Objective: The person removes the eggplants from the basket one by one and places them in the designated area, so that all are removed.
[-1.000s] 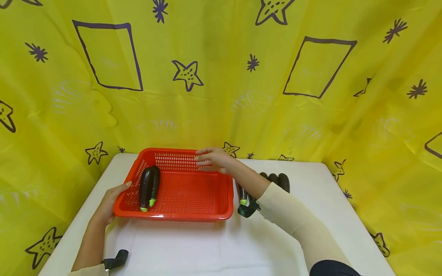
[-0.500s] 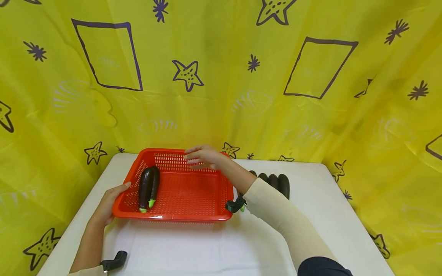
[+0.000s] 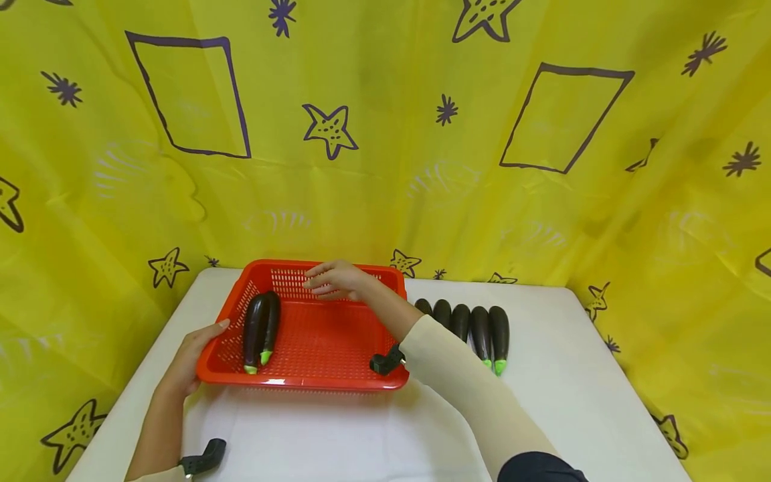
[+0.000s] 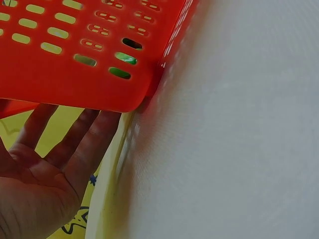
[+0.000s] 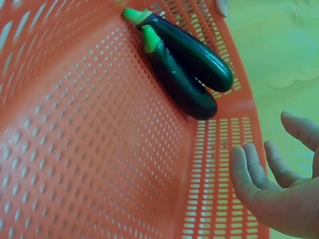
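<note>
A red plastic basket (image 3: 313, 382) sits on the white table with two dark eggplants (image 3: 255, 333) lying side by side along its left wall, green stem ends toward the front. My left hand (image 3: 191, 355) holds the basket's left rim, thumb on top; the left wrist view shows its fingers (image 4: 92, 137) reaching under the rim. Above the far part of the basket hovers my right hand (image 3: 336, 280), fingers spread and relaxed, holding nothing. In the right wrist view that hand (image 5: 279, 189) is near the slotted far wall, apart from the eggplants (image 5: 187, 55).
Several more eggplants (image 3: 480, 331) lie in a row on the white table (image 3: 560, 402), right of the basket, partly hidden by the right forearm. A yellow curtain (image 3: 373, 201) with drawn stars hangs behind the table and along its sides.
My right hand has moved left over the basket, and its forearm now uncovers more of the eggplant row. The left hand, the basket and the two eggplants inside stay put.
</note>
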Available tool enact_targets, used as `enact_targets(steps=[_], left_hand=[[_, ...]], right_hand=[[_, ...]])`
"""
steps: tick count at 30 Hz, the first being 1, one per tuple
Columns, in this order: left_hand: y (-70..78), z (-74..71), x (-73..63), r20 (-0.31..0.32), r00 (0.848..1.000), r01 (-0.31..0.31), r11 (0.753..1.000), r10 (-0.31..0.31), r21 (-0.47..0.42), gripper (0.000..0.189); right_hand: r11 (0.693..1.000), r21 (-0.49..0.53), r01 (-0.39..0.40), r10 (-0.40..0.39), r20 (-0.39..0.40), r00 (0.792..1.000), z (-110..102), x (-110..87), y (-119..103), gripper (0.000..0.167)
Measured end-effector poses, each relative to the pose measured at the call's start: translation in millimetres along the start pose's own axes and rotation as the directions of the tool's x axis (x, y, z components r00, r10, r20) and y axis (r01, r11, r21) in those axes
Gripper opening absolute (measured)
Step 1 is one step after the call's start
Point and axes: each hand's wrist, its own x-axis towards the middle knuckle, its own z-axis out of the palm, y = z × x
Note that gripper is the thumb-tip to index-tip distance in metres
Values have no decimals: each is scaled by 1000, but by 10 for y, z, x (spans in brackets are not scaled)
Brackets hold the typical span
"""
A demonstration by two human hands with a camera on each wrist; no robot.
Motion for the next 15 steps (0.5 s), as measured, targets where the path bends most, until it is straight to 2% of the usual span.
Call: enact_targets(steps=[6,15], left_hand=[[13,-26,16,24,1000,-7,1000,8,-27,29],[22,8,2,-18,1000,24,1000,-24,9,45]], right_hand=[[999,30,21,-21,3,1000,111,139,-6,44],[998,52,41,-42,11,999,256,242,75,43]])
